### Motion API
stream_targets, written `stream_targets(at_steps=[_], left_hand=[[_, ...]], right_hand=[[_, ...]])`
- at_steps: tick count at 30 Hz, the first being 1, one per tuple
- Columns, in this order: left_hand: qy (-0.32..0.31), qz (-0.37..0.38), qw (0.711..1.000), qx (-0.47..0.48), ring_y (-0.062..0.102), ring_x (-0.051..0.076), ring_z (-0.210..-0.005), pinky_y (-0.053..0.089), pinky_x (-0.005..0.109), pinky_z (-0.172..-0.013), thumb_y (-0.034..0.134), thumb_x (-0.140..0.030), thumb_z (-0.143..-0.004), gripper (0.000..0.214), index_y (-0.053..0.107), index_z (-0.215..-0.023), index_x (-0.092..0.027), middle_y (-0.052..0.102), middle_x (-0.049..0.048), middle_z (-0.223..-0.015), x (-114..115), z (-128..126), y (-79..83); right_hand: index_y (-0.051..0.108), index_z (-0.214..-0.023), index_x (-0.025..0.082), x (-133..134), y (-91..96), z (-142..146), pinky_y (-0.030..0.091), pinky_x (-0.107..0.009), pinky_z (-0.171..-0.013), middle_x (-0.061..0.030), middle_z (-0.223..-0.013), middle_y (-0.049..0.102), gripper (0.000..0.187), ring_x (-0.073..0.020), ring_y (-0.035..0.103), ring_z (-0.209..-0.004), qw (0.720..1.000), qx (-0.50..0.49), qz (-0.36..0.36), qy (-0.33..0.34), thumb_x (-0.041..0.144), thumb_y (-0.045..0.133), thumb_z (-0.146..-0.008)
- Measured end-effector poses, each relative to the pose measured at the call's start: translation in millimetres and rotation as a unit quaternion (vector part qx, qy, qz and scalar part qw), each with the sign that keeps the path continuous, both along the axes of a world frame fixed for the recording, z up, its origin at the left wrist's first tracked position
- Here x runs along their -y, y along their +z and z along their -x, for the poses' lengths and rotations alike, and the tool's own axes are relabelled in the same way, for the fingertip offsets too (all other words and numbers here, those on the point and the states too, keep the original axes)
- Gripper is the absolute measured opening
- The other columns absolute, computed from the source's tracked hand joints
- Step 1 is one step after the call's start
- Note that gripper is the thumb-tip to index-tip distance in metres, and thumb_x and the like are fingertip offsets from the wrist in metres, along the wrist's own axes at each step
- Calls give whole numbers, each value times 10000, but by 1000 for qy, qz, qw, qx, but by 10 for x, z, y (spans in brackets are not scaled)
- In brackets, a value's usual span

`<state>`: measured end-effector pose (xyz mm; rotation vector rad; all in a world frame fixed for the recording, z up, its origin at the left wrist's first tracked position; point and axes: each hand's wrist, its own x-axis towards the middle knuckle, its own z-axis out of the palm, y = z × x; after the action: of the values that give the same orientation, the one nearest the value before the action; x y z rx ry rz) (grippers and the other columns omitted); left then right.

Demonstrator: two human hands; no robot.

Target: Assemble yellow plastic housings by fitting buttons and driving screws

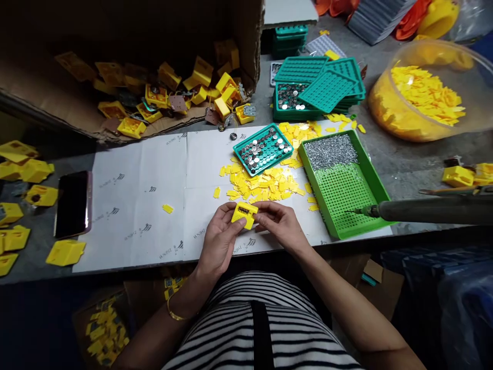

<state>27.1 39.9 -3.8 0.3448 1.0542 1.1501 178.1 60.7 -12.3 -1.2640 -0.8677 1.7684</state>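
Between both hands, above the front edge of the white paper (154, 226), is a small yellow plastic housing (246, 214) with a dark recess in its face. My left hand (222, 234) grips its left side, thumb on the front. The fingers of my right hand (280, 226) pinch its right edge. Just beyond lies a heap of yellow plastic tabs (265, 186). A teal tray (264, 149) of button cells rests on the heap. To its right stands a green perforated tray (335, 200) with small metal screws (331, 150) at its far end.
An electric screwdriver (423, 211) reaches over the green tray from the right. A cardboard box (246, 46) of yellow housings stands at the back left. A phone (73, 204) lies left. Stacked teal trays (319, 87) and a clear tub (419, 97) of tabs stand behind.
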Motion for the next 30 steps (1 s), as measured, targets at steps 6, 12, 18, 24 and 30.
stream_targets(at_steps=[6, 12, 18, 24, 30], left_hand=[[-31, 15, 998, -45, 611, 116, -971, 483, 212, -851, 775, -166, -695, 398, 563, -1028, -217, 646, -1, -1056, 72, -11, 5], [-58, 31, 997, -45, 631, 116, -911, 500, 219, -808, 784, -169, -695, 432, 560, -1060, -226, 670, -11, -997, 102, -15, 27], [-54, 7, 998, -40, 632, 104, -887, 504, 208, -796, 784, -153, -688, 457, 577, -1085, -243, 671, -22, -989, 99, -43, 40], [-112, 48, 990, -73, 627, 148, -1017, 494, 243, -893, 799, -179, -675, 554, 597, -1191, -212, 678, 23, -1083, 165, 12, 31], [-146, 68, 985, -63, 644, 158, -968, 518, 258, -855, 796, -203, -683, 470, 628, -1122, -189, 689, 37, -1053, 215, 47, 18]], right_hand=[[651, -962, 181, 58, -23, -44, 532, -282, -790, -17, -891, 678, 368, -119, 634, -792, 999, 3, -39, 34, 363, 809, -684], [564, -1117, 228, 73, -8, -99, 504, -253, -784, 17, -880, 620, 502, -101, 595, -776, 996, -1, -87, 20, 281, 808, -682], [641, -1080, 196, 74, 32, -139, 502, -313, -880, -46, -1025, 662, 333, -144, 625, -901, 993, 29, -95, 57, 317, 712, -778], [674, -1082, 190, 63, 84, -305, 511, -324, -868, -60, -1056, 714, 249, -168, 660, -923, 942, 184, -221, 171, 297, 632, -861], [650, -1119, 177, 89, 144, -389, 492, -301, -780, -77, -1010, 718, 246, -168, 656, -886, 862, 293, -318, 265, 276, 519, -936]])
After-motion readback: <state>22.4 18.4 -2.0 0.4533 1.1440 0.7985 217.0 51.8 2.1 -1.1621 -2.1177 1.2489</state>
